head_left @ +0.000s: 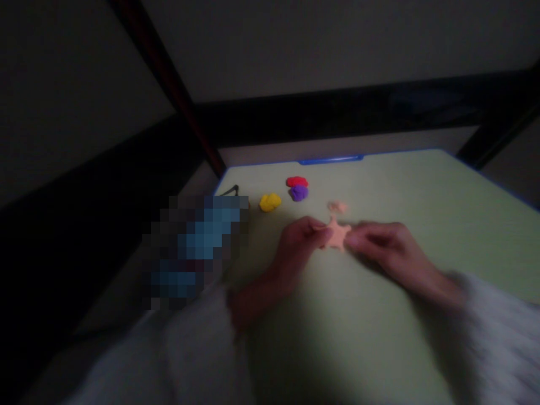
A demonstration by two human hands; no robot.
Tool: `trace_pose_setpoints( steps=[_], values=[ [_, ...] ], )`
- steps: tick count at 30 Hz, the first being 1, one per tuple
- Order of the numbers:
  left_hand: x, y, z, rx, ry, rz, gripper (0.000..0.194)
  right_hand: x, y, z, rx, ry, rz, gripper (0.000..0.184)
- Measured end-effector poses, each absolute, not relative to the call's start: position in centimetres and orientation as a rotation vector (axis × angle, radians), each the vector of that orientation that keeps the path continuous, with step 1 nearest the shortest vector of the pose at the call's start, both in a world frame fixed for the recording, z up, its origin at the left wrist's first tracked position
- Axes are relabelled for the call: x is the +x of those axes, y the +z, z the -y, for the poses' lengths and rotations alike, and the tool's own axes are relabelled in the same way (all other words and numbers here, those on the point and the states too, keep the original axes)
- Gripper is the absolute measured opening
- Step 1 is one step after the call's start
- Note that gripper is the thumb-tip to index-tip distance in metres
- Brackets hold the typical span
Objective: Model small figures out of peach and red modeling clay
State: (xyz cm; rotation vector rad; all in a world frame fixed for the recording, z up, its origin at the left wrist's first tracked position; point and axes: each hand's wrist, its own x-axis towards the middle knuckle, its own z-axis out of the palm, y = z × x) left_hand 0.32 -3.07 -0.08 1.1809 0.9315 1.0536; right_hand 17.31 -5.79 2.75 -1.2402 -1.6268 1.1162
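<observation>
A flat, star-shaped piece of peach modelling clay (338, 235) is held up over the pale table. My left hand (297, 247) pinches its left side between thumb and fingers. At the star's right edge, the fingertips of my right hand (382, 244) are closed on one of its points. Just beyond the star lies a small scrap of peach clay (338, 206). Farther left are a yellow clay lump (270, 202), a purple lump (299, 193) and a red one (297, 181), the last two touching.
The pale table (363, 337) has a blue edge with a blue strip (331, 160) at its far side. On the left, a blurred-out bluish patch (206, 236) hides what is there, with a thin dark bar (230, 191) showing above it. A wall stands behind.
</observation>
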Motion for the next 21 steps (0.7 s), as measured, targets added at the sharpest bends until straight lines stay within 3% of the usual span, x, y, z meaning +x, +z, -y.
trace_pose_setpoints(
  steps=[10,21],
  values=[
    [0.13,-0.41,2.89,1.194,1.079,-0.939,0.017,17.36,3.13,5.84,-1.263,1.312,1.448,0.024],
    [0.30,-0.05,3.01,1.262,1.061,-0.967,0.015,16.92,3.05,5.80,-1.267,1.292,1.482,0.038]
  ],
)
